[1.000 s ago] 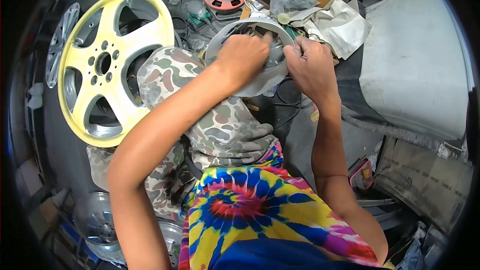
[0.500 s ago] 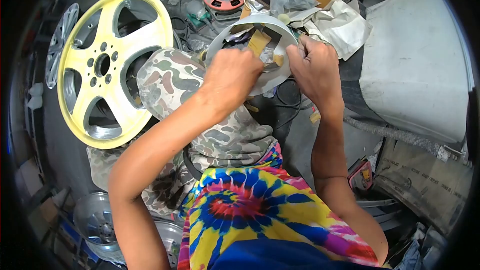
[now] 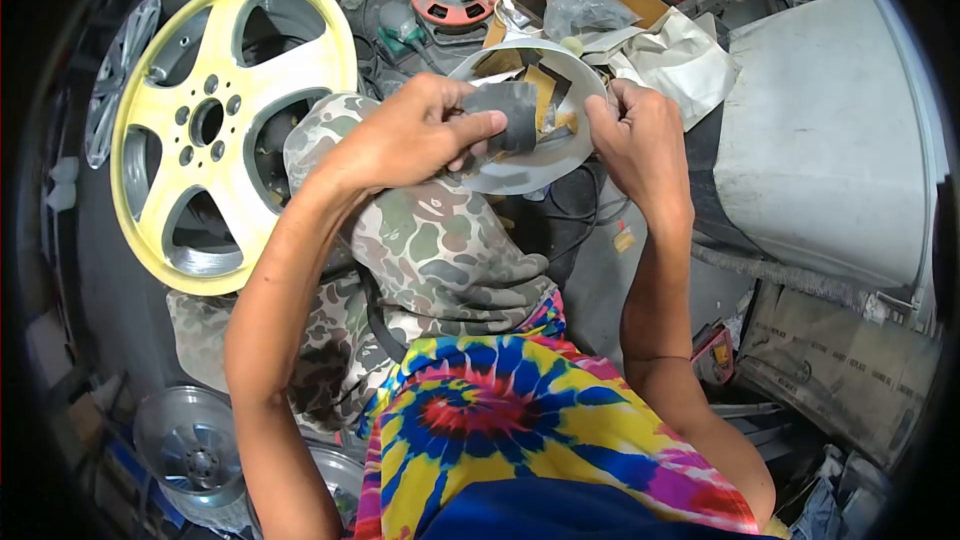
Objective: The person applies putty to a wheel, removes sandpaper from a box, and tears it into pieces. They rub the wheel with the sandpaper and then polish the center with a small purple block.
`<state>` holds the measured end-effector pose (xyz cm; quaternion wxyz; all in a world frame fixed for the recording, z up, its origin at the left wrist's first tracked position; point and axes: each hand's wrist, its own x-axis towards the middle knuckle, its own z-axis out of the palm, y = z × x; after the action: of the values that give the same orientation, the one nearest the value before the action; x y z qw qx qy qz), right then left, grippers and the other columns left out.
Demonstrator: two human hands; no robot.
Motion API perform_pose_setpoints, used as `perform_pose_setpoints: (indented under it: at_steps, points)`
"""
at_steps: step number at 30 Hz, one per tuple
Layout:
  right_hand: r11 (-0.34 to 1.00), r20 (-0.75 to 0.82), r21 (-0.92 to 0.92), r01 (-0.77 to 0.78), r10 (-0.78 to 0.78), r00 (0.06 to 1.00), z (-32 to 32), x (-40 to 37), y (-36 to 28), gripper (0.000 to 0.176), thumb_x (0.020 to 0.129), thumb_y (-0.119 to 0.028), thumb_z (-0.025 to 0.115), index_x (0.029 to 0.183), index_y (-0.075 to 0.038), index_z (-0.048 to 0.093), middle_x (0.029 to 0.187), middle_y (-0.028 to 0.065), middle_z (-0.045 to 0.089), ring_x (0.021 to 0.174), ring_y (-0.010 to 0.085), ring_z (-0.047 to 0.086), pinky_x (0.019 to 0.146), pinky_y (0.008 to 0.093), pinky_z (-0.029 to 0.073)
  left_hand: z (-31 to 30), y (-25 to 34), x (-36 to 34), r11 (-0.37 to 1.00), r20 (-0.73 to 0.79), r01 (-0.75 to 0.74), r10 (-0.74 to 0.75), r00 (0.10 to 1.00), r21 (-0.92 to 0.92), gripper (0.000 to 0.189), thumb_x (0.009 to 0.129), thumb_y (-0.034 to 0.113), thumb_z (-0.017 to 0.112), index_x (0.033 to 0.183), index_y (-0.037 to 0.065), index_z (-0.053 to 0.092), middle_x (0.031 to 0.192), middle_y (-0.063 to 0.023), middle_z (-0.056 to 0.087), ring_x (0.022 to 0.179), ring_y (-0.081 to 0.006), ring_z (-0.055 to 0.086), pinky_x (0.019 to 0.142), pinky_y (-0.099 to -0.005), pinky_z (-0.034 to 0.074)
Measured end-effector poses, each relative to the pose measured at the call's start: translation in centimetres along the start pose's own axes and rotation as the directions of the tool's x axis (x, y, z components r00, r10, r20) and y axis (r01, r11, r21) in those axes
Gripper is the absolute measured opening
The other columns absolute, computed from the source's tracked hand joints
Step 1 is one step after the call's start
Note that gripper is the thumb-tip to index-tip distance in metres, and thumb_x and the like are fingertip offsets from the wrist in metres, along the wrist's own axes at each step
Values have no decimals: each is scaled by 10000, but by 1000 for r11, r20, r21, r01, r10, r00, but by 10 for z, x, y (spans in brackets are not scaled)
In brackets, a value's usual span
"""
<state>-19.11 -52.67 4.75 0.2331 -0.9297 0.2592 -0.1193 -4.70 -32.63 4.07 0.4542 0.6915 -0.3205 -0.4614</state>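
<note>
A person sits with a large yellow wheel (image 3: 242, 165) to the left and camouflage trousers (image 3: 440, 255) across the lap. Just beyond the near knee is a white bucket (image 3: 540, 168), its mouth tipped toward the person. The step in hand appears to be sorting through the bucket's contents, with one piece now held up at the mouth. Turning or shifting that piece would seem to call for a steady rim and a light, sure pinch.

The right hand (image 3: 640, 140) is at the bucket's right rim, its fingers curled and its thumb against the edge, apparently gripping it. The left hand (image 3: 410, 140) holds a dark grey piece (image 3: 511, 120), thumb pressed flat on its upper face; the fingers behind are mostly hidden.

The dark grey piece lies across the left part of the mouth in this view; whether it touches the rim cannot be told. It looks matt, thin and roughly rectangular, its right end slightly curved. Its material is uncertain. Inside, smaller tan scraps (image 3: 543, 90) lie jumbled.
</note>
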Motion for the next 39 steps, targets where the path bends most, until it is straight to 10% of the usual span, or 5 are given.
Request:
perform_pose_setpoints:
  at_steps: [7,9,12,23,39]
  points:
    - [1000,14,1,1,-1,1000,3,0,2,340,866,-227,607,758,93,641,730,312,613,728,499,632,702,512,511,-1,-7,-1,994,31,-6,9,999,-110,243,970,261,731,935,21,717,787,-37,673,654,-109,586,600,-261,451]
    - [1000,10,7,8,-8,1000,2,-1,2,337,864,-226,608,755,92,641,730,311,614,726,499,632,699,510,511,9,-14,-5,777,-160,-223,383,910,589,246,921,250,759,1002,20,727,913,-133,696,794,-260,681,702,-384,529]
    - [1000,19,-4,11,-11,1000,1,0,-3,329,860,-222,611,747,85,638,719,304,610,720,492,633,689,506,509,28,2,0,613,-69,-122,278,958,781,246,885,211,766,1058,39,736,1015,-188,673,956,-385,678,828,-486,537]
    - [999,-7,-16,34,-35,999,-6,-5,-11,297,847,-197,621,711,65,584,690,286,584,676,487,604,647,510,472,80,-22,97,-23,226,-244,470,853,969,22,793,146,754,814,142,752,957,-76,719,785,-207,733,612,-320,533]
    - [998,14,52,33,-33,999,3,4,10,308,852,-204,614,722,74,596,677,285,587,666,484,605,647,514,468,61,-11,85,319,44,-284,591,806,904,288,706,44,758,987,27,701,1049,-169,681,844,-349,723,729,-449,578]
